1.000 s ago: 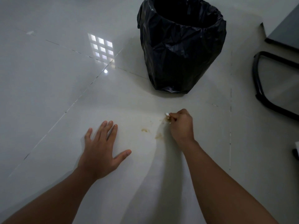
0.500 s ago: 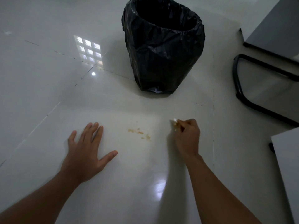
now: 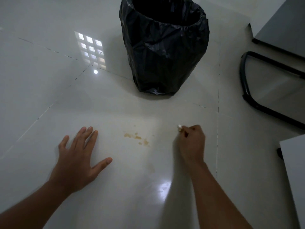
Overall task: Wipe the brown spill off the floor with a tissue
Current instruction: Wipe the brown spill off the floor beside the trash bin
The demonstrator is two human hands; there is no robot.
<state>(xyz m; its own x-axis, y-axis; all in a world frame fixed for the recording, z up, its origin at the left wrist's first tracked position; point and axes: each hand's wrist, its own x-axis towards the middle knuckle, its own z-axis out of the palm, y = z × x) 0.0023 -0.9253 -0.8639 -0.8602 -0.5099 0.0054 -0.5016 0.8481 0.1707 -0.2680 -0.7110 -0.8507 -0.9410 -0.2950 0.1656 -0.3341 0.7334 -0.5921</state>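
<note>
A thin brown spill lies in small smears and specks on the glossy white floor tiles, between my two hands. My right hand is closed around a crumpled white tissue, of which only a small tip pokes out past the fingers. That hand sits just right of the spill, apart from it. My left hand rests flat on the floor with fingers spread, left of the spill.
A bin lined with a black plastic bag stands on the floor beyond the spill. A black metal chair base and grey furniture are at the right. Another grey panel edge is at lower right.
My right hand with the tissue has slid right, off the spill, leaving smaller smears behind. The view has shifted a little; my left hand stays flat on the floor.
</note>
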